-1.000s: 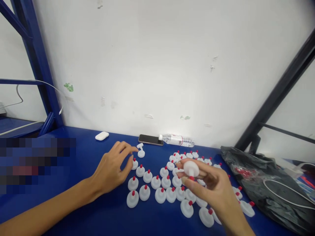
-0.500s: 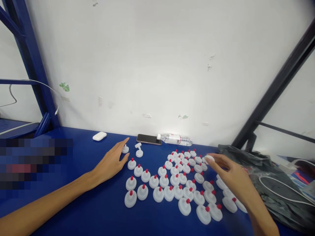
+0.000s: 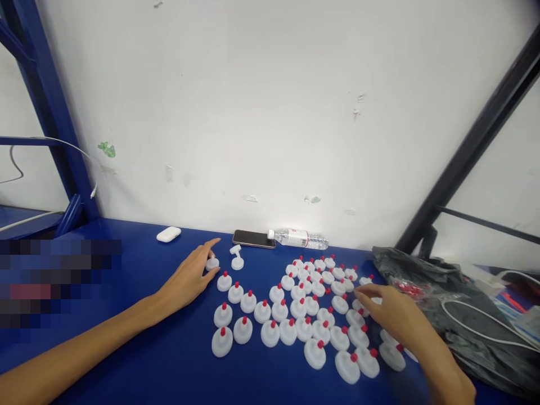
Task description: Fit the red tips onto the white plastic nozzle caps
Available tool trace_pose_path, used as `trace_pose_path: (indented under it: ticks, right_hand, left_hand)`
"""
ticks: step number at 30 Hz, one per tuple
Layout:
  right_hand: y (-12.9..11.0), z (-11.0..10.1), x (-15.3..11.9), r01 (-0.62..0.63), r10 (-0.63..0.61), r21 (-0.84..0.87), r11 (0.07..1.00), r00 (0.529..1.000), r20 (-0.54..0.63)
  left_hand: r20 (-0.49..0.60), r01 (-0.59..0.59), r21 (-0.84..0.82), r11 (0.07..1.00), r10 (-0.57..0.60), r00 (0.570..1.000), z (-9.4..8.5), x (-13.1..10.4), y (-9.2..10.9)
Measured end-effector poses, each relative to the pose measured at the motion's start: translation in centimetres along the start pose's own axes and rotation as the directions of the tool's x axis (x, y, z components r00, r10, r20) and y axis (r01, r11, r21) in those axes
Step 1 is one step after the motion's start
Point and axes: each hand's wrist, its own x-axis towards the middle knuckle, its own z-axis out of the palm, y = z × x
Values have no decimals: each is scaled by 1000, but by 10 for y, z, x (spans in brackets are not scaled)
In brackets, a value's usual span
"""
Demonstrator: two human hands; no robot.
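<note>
Many white round caps (image 3: 221, 341) with red tips stand on the blue table (image 3: 169, 360). My left hand (image 3: 192, 278) rests at the back left with thumb and forefinger spread around a white cap (image 3: 212, 264) that shows no red tip. Just right of it, a white cap with its lid flipped up (image 3: 237, 262) stands alone. My right hand (image 3: 390, 308) hovers over the right side of the group, fingers curved and partly apart above the caps. Nothing shows between its fingertips, and some caps beneath it are partly hidden.
A black phone (image 3: 253, 239) and a clear water bottle (image 3: 298, 238) lie along the wall. A white case (image 3: 169, 234) sits at the back left. At the right, a dark plastic bag (image 3: 472, 332) holds a small bag of red pieces (image 3: 408, 289) and a white cable (image 3: 476, 312).
My right hand has let go of a white cap at the back right of the group and moved down toward me. My left hand has barely moved.
</note>
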Motion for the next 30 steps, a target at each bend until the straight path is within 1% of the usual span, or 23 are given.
trace_pose_path:
  ticks: [2, 4, 7, 9, 11, 13, 16, 24, 30]
  right_hand:
    - [-8, -4, -1, 14, -14, -7, 1000, 999, -48]
    - [-22, -9, -3, 49, -49, 2, 999, 996, -71]
    - [-45, -8, -9, 160, -160, 43, 986, 987, -13]
    - [-55, -2, -12, 260, -263, 66, 963, 964, 39]
    - [-61, 6, -13, 338, -344, 71, 938, 934, 93]
    - [-61, 12, -14, 374, -378, 57, 926, 914, 149]
    - [-59, 17, -13, 387, -385, 24, 922, 904, 185]
    - [-56, 18, -11, 438, -438, 40, 898, 882, 174]
    - [-46, 29, -4, 411, -404, 0, 912, 896, 184]
  left_hand:
    - [3, -2, 3, 1000, 2, 1000, 1, 0, -1]
    - [3, -4, 6, 1000, 4, 1000, 3, -1, -2]
    - [6, -3, 8, 1000, 3, 1000, 4, -2, -4]
    - [13, -6, 5, 1000, 6, 1000, 4, -1, -4]
    - [21, -9, -1, 1000, 9, 1000, 4, -1, -4]
    - [25, -10, -6, 1000, 10, 1000, 3, -1, -3]
    - [24, -16, -14, 1000, 16, 1000, 2, -1, -1]
    - [7, -26, -9, 1000, 26, 1000, 2, -3, 4]
    - [-19, -57, 31, 998, 58, 998, 0, -5, 8]
